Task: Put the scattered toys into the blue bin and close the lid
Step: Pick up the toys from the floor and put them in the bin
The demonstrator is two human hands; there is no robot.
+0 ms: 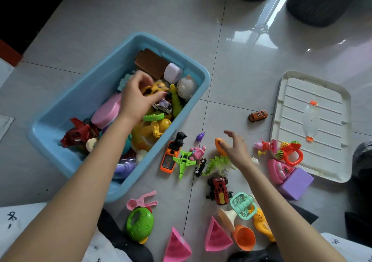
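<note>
My forearms fill the foreground. Light-blue rectangular plastic bin [96, 92] on the tiled floor, half full of toys. White ribbed lid [314, 124] lies well apart, right. My left hand [134, 98] inside the bin, fingers pinching a yellow toy [155, 89]. Right hand [235, 147] relaxed, released, over an orange oval toy [218, 142] among the scattered toys.

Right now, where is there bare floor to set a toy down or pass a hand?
Bare tile lies beyond the bin toward the stools, and between the bin and the lid, where only the orange car sits. It is crowded from the phone to the purple block, and down to the cup.
</note>
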